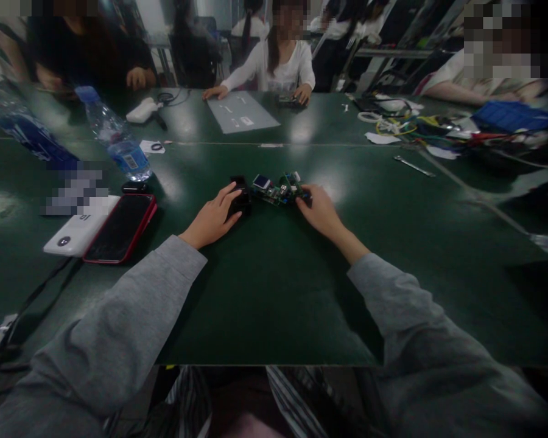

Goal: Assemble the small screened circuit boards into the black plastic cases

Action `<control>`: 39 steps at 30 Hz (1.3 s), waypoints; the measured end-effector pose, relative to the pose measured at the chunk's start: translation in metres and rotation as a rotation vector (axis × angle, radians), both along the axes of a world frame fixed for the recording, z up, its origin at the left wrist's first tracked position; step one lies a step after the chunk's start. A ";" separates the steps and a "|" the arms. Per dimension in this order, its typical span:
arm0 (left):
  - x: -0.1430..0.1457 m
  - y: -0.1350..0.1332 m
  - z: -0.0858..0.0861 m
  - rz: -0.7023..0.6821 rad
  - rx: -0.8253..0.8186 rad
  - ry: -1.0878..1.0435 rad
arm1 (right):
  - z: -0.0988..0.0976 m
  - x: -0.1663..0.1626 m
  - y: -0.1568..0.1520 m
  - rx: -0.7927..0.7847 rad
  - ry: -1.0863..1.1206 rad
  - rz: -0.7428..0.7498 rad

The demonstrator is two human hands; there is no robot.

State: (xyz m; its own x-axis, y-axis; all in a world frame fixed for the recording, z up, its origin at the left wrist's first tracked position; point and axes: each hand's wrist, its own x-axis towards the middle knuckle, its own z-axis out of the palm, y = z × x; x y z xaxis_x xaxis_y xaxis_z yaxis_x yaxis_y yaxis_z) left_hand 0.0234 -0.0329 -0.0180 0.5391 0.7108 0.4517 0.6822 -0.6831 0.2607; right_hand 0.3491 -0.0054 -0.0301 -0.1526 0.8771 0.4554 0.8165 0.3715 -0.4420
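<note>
A small cluster of green circuit boards (278, 192), with a little dark screen (262, 182) framed in white at its left end, sits mid-tabletop between the hands. Beside it is a black open-looking part (244, 205). Both forearms reach forward in grey sleeves — the left hand (214, 214) lies over the black part, fingers loosely spread, though whether it grips I cannot tell; the right hand (320, 210) pinches the boards' right end. The green tabletop (274, 292) also carries a red-cased phone (121, 228), a water bottle (119, 143) and a wrench (413, 166) — people sit across it.
</note>
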 end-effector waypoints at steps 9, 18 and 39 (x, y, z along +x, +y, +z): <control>0.000 -0.001 0.002 0.004 -0.009 -0.009 | 0.000 0.002 -0.001 -0.014 0.015 0.013; 0.000 0.000 0.002 -0.006 -0.011 -0.020 | 0.002 0.003 -0.002 -0.040 0.039 0.017; 0.002 -0.002 0.003 0.038 -0.037 0.015 | 0.003 0.004 0.001 0.025 0.107 -0.162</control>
State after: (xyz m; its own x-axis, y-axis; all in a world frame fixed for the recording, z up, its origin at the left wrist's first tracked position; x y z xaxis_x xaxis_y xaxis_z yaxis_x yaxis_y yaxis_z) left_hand 0.0249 -0.0353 -0.0146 0.5180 0.7468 0.4171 0.7113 -0.6469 0.2750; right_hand 0.3527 -0.0048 -0.0275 0.0397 0.8742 0.4839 0.8153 0.2516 -0.5215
